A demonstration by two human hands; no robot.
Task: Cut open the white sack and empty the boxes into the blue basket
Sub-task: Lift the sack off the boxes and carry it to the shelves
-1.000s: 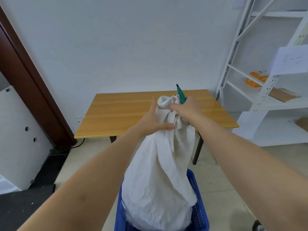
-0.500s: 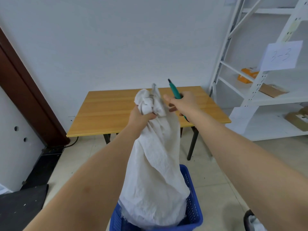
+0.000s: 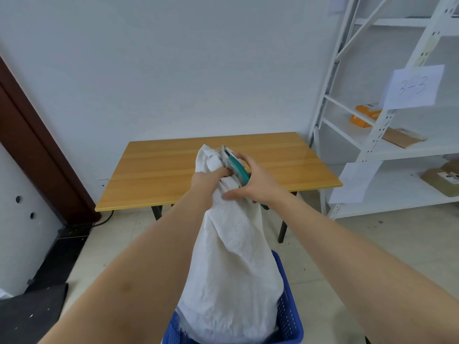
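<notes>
Fingers of the left hand [image 3: 208, 178] curl tight around the gathered neck of the white sack [image 3: 231, 264], bunching the cloth just below its ragged top, while the right hand [image 3: 258, 186] closes around a green-handled cutter [image 3: 237, 167] whose metal tip lies against the sack's top, right beside the left hand's knuckles. Only the right thumb and the back of the hand show plainly; the thumb presses on the cloth just under the neck, and the other fingers wrap behind the tool's handle. Whether the blade has entered the fabric cannot be told.

Below the grip the sack hangs full and upright, its bottom sitting inside the blue basket [image 3: 289, 316] on the pale tiled floor [image 3: 347, 244], close to the person. Both forearms reach forward over it. No boxes show through the cloth.

Behind the hands stands a wooden table [image 3: 154, 175] against a white wall [image 3: 173, 70]. At right rises a white metal shelf rack [image 3: 377, 135] bearing a paper sheet [image 3: 413, 86] handwritten "3-3". An orange box [image 3: 363, 115] and a flat brown parcel [image 3: 402, 137] rest on one shelf; another carton [image 3: 440, 178] sits on the shelf below, its label too small to read. A dark brown door frame [image 3: 32, 150] runs down the left side.
</notes>
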